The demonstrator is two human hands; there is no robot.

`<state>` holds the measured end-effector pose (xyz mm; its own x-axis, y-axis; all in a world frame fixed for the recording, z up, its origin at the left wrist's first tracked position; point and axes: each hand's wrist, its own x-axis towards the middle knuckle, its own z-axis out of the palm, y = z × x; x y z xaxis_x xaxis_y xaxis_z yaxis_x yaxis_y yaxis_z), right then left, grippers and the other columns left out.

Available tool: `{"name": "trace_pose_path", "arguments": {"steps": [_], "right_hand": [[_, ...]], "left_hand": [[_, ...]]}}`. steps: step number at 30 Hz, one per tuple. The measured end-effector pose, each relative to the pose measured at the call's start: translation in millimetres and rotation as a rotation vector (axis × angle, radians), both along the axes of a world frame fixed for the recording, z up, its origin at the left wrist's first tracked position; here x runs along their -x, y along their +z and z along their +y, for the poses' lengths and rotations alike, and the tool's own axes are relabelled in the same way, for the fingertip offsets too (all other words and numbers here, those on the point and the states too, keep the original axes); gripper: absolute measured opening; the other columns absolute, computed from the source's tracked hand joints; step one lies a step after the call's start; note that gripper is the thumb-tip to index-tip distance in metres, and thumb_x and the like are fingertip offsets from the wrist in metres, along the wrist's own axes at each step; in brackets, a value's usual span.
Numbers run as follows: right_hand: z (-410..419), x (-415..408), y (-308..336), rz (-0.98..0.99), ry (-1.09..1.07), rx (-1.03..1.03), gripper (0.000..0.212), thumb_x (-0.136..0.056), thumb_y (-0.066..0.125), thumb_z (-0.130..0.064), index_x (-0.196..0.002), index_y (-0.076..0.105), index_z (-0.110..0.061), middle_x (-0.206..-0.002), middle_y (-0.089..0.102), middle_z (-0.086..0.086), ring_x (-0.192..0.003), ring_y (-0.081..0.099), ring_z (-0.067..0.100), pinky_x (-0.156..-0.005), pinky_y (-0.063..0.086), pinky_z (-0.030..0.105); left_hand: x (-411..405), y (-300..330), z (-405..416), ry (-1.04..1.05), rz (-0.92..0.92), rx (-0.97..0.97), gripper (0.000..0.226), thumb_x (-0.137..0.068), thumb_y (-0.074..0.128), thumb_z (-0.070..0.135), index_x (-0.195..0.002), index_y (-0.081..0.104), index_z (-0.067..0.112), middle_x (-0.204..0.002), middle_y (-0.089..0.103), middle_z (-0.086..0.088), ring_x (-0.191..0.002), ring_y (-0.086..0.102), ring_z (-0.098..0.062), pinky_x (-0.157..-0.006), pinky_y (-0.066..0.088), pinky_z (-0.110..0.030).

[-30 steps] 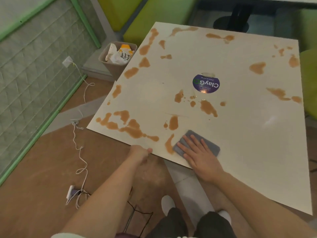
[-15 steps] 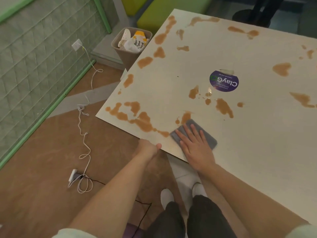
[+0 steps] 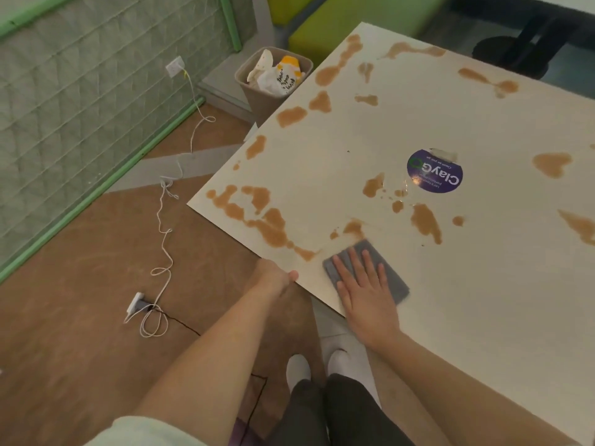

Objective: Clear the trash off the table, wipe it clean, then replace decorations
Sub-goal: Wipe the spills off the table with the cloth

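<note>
**Grey cloth pressed flat to catch the brown spill**

Grey cloth [image 3: 367, 275] lies at the worktop's [image 3: 483, 300] near edge under the right hand [image 3: 367, 294], fingers spread flat for pressure. Left hand [image 3: 273, 280] grips that edge, likely for bracing. Brown stains [image 3: 267, 226] lie just beyond.

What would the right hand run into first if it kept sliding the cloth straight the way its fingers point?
Probably the small brown spill just past the grey cloth under the right hand. The fingers point up-left across the table; the larger spill chain lies further left.
</note>
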<state>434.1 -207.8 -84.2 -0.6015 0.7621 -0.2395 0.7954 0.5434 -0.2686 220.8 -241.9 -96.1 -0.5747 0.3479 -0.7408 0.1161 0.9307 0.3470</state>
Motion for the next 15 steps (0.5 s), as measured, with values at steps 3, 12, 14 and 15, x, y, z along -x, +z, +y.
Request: {"name": "trace_pose_path", "arguments": {"steps": [3,12,14,15], "right_hand": [[-14,7,-4,0.006,0.084,-0.002,0.053,-0.103,0.000,-0.045,-0.156,0.001,-0.036,-0.163,-0.008,-0.006,-0.149,-0.018,0.018,-0.119,-0.008,0.042],[36,-8,-3,0.023,0.093,-0.032,0.057,-0.100,-0.002,-0.049,-0.155,0.001,-0.036,-0.163,-0.006,-0.007,-0.148,-0.020,0.015,-0.119,-0.017,0.036],[11,-5,-7,0.037,0.141,-0.056,0.053,-0.104,0.007,-0.045,-0.156,0.013,-0.032,-0.163,0.005,-0.004,-0.151,-0.006,0.020,-0.120,-0.006,0.041],[6,-2,-8,0.044,0.177,-0.045,0.052,-0.105,0.010,-0.044,-0.156,0.017,-0.032,-0.163,0.009,-0.003,-0.151,-0.003,0.021,-0.119,-0.003,0.042]], "left_hand": [[-1,4,0,-0.008,0.029,0.031,0.048,-0.076,0.077,0.039,-0.107,0.062,0.005,-0.095,0.073,-0.011,-0.088,0.070,-0.029,-0.086,0.055,-0.040],[-6,17,-3,-0.014,0.087,0.043,0.042,-0.081,0.072,0.042,-0.102,0.063,0.007,-0.092,0.072,-0.008,-0.086,0.069,-0.027,-0.079,0.051,-0.033],[-5,19,-2,-0.038,0.095,0.040,0.041,-0.080,0.073,0.042,-0.104,0.064,0.010,-0.093,0.073,-0.008,-0.087,0.069,-0.026,-0.080,0.052,-0.034],[-5,19,-3,-0.044,0.095,0.041,0.040,-0.080,0.074,0.042,-0.104,0.064,0.012,-0.092,0.073,-0.007,-0.087,0.069,-0.026,-0.080,0.052,-0.034]]}}
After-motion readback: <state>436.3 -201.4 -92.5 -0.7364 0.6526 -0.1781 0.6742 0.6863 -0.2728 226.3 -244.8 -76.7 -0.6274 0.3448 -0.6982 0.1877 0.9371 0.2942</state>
